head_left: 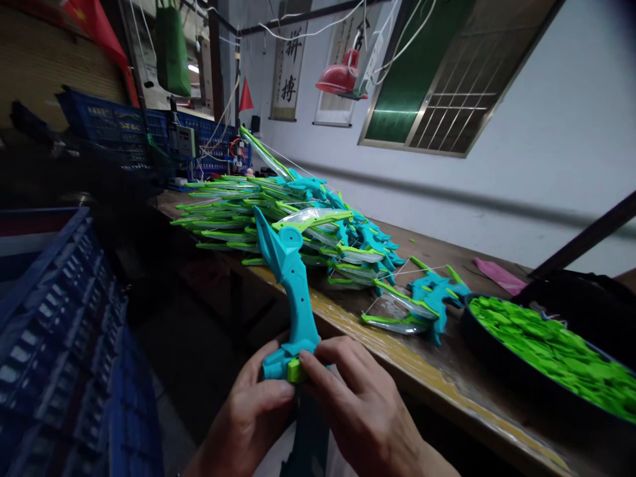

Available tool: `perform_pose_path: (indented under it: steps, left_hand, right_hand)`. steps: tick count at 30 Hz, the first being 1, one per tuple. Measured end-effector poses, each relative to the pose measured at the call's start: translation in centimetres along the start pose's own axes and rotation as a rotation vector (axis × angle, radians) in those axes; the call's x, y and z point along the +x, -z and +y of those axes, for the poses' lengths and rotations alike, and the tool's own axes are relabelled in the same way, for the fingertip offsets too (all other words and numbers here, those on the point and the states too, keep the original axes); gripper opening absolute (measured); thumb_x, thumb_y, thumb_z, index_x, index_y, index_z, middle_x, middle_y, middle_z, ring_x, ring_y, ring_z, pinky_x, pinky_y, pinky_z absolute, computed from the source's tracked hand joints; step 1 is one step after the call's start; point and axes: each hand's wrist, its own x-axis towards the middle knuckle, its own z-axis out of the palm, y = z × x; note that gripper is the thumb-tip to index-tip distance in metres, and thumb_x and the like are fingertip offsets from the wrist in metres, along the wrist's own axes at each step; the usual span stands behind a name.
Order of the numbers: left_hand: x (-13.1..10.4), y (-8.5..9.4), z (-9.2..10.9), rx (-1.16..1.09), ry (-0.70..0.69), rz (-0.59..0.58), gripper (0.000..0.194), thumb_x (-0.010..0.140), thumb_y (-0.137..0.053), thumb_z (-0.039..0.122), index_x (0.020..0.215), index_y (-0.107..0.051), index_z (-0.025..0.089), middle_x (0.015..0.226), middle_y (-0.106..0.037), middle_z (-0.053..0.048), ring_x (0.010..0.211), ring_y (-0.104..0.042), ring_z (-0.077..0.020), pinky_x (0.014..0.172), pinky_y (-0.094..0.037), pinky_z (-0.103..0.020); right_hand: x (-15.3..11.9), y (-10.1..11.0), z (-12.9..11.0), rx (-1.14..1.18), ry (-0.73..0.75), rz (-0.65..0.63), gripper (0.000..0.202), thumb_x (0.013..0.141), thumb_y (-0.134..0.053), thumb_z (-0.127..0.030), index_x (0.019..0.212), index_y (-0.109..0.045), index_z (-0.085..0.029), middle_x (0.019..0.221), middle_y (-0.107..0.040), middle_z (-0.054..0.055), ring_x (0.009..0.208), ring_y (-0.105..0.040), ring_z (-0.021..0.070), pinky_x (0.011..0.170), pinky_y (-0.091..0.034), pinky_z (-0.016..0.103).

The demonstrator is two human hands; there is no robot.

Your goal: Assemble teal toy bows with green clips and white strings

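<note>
A teal plastic toy bow body (299, 301) stands nearly upright in front of me, its pointed end up and its lower part below my hands. My left hand (261, 404) is wrapped round its middle from the left. At the middle sits a small lime-green plastic piece (295, 371). My right hand (355, 397) presses that green piece against the teal body with thumb and fingers. Behind, on the table, lies a big pile of toy bows (278, 205) with teal bodies, lime-green limbs and white strings.
A round dark tub (470, 331) full of small lime-green pieces (551, 351) stands on the wooden table (447, 391) at right. A pink cloth-like item (499, 275) lies behind it. Stacked blue crates (84, 318) rise at left. A red lamp (340, 76) hangs above.
</note>
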Motion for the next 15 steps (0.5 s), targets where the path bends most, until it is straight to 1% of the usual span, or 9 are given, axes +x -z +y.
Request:
perform_pose_path:
  steps: [3, 5, 7, 11, 15]
  left_hand:
    - [-0.1, 0.2, -0.5, -0.053, 0.03, 0.049, 0.049, 0.066, -0.068, 0.009, 0.114, -0.075, 0.014, 0.094, -0.075, -0.009, 0.094, -0.069, -0.0244, 0.094, -0.052, -0.036]
    - [-0.3, 0.3, -0.7, -0.076, 0.036, 0.084, 0.046, 0.065, -0.068, 0.008, 0.11, -0.075, 0.015, 0.092, -0.074, -0.009, 0.089, -0.069, -0.0241, 0.091, -0.053, -0.039]
    - [-0.4, 0.4, -0.8, -0.09, 0.047, 0.101, 0.041, 0.066, -0.068, 0.009, 0.107, -0.075, 0.015, 0.09, -0.074, -0.009, 0.088, -0.068, -0.0237, 0.091, -0.053, -0.039]
    - [-0.7, 0.5, -0.7, -0.075, 0.082, 0.099, 0.04, 0.072, -0.072, 0.011, 0.111, -0.073, 0.016, 0.097, -0.075, -0.01, 0.093, -0.069, -0.0248, 0.099, -0.05, -0.042]
    - [-0.9, 0.9, -1.2, -0.042, 0.12, 0.111, 0.042, 0.076, -0.077, 0.014, 0.116, -0.069, 0.019, 0.102, -0.075, -0.009, 0.1, -0.07, -0.027, 0.1, -0.049, -0.043]
  right_hand:
    - [0.1, 0.5, 0.0, -0.008, 0.006, -0.087, 0.026, 0.101, -0.049, -0.009, 0.126, -0.058, -0.009, 0.098, -0.064, 0.013, 0.084, -0.057, 0.0231, 0.07, -0.053, 0.037]
    - [0.1, 0.7, 0.0, -0.017, 0.011, -0.109, 0.026, 0.101, -0.048, -0.009, 0.125, -0.058, -0.009, 0.098, -0.064, 0.013, 0.083, -0.057, 0.0229, 0.07, -0.053, 0.037]
    - [0.0, 0.8, -0.1, -0.055, 0.012, -0.12, 0.025, 0.102, -0.046, -0.011, 0.123, -0.06, -0.01, 0.096, -0.064, 0.013, 0.082, -0.058, 0.0225, 0.071, -0.053, 0.037]
    - [-0.2, 1.0, -0.7, -0.149, 0.003, -0.131, 0.027, 0.1, -0.046, -0.013, 0.12, -0.063, -0.012, 0.092, -0.064, 0.013, 0.082, -0.06, 0.023, 0.07, -0.056, 0.034]
    - [-0.1, 1.2, -1.4, -0.18, -0.036, -0.182, 0.029, 0.099, -0.042, -0.012, 0.118, -0.065, -0.009, 0.092, -0.065, 0.015, 0.08, -0.061, 0.0244, 0.066, -0.057, 0.036]
